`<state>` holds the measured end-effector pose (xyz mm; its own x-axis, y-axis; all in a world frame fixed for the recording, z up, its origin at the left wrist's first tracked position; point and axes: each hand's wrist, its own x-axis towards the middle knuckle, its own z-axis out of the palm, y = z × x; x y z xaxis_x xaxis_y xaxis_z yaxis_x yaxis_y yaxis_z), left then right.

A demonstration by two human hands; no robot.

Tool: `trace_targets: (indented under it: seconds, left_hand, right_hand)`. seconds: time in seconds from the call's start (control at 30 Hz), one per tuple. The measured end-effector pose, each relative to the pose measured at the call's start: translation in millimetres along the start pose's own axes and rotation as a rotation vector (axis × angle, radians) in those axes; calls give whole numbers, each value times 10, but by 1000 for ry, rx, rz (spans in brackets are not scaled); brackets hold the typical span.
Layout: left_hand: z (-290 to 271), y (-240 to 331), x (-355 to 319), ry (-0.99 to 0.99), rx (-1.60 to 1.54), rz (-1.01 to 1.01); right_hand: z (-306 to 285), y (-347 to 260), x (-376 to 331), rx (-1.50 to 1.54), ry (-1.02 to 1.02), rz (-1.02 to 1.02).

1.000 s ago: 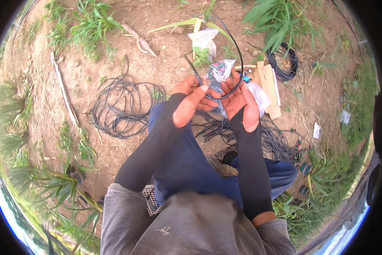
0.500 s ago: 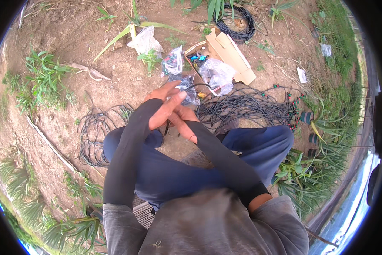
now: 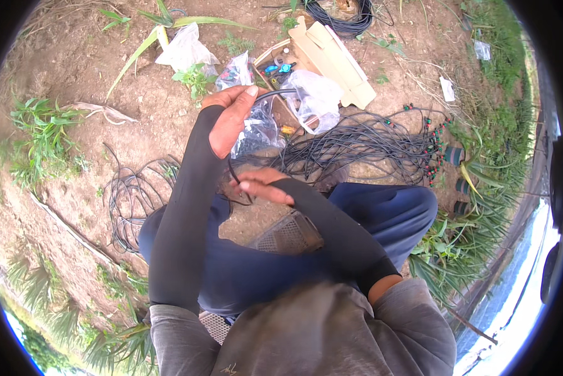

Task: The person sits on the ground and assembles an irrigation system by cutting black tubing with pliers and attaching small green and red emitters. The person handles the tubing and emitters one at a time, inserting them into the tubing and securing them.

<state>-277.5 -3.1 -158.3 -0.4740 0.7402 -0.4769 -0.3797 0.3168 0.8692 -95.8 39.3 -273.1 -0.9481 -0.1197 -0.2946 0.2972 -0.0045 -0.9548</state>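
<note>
The left hand [image 3: 230, 119] is raised above the knees with its fingers curled closed around a thin black flexible tube [image 3: 275, 94]. The tube arcs out from the fingertips toward the cardboard box and also drops from the palm down toward the right hand. A clear crumpled plastic bag of small parts [image 3: 259, 130] sits just behind the left hand; whether that hand also grips the bag cannot be told.

The right hand [image 3: 263, 186] lies lower, over the lap, fingers extended and loosely together, pinching the lower run of the same tube between thumb and fingers. Both forearms wear long dark sleeves.

On the bare soil ahead lies an opened tan cardboard box [image 3: 331, 53] holding small blue and black fittings. A second clear plastic bag [image 3: 319, 97] rests against the box. A spread bundle of thin black tubing with red and green end fittings [image 3: 382, 141] lies to the right of the hands. A smaller loose coil of black tubing [image 3: 134, 194] lies to the left, beside the knee. A white plastic bag [image 3: 184, 50] lies farther off, near green weeds.
</note>
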Motion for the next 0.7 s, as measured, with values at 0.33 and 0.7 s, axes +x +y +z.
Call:
trace_targets:
  seconds: [0.33, 0.7]
  left_hand:
    - [57, 194, 152, 160, 247, 68]
    - [4, 243, 254, 235, 212, -77]
  right_hand:
    - [-2186, 2375, 546, -92, 798, 606]
    - [-2272, 2029, 881, -1027, 549, 653]
